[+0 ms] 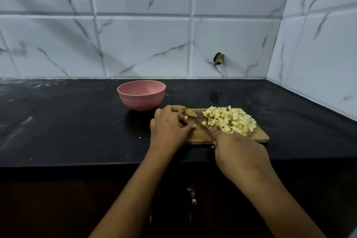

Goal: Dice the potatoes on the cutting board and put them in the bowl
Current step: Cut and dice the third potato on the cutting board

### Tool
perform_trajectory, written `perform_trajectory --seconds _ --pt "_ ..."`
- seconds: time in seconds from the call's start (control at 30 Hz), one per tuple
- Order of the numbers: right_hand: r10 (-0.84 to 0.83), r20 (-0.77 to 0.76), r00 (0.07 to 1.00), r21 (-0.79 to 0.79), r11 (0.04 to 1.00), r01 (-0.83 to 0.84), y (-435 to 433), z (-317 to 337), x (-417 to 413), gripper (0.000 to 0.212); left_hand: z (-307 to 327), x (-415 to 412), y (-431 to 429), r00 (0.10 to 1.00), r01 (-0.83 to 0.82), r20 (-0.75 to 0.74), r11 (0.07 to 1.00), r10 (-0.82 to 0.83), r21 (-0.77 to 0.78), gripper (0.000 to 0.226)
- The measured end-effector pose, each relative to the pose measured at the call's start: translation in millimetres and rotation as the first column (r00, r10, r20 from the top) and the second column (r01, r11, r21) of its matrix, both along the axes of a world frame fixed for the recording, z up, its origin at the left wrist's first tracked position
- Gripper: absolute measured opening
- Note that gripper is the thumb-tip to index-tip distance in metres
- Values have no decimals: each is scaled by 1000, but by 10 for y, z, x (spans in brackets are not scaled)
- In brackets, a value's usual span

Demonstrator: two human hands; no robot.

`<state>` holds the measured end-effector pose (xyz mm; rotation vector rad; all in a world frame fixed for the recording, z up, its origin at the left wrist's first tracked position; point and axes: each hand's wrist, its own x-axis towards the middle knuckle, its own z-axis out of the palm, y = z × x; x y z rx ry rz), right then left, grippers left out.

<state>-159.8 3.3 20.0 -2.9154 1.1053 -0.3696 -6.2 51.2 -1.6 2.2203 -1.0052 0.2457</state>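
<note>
My right grip (pixel 239 152) is wrapped tight round the knife (pixel 203 127), blade angled down onto the cutting board (pixel 259 137). My left grip (pixel 170 124) has its fingers curled over the one uncut potato chunk (pixel 190 113), I'd guess to pin it for slicing. The diced pile (pixel 231 120) is heaped on the board's right half, clear of the blade. The pink bowl (pixel 142 94) sits on the counter (pixel 77 121) just behind the board's left corner, handy but looking empty, so no scooping yet.

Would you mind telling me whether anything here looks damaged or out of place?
Yes: one wall tile has a ragged dark hole above the counter, behind the cutting board; it looks broken.
</note>
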Motion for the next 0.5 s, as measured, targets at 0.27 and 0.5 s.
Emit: perform_trajectory --seconds 0.27,0.5 --pt "50 143 988 59 997 -59 43 17 -174 46 6 31 0 999 4 -51 995 -9 -97 19" --pt "25 75 997 40 999 -28 -64 5 -102 44 4 29 -7 995 -92 -21 994 93 65 25"
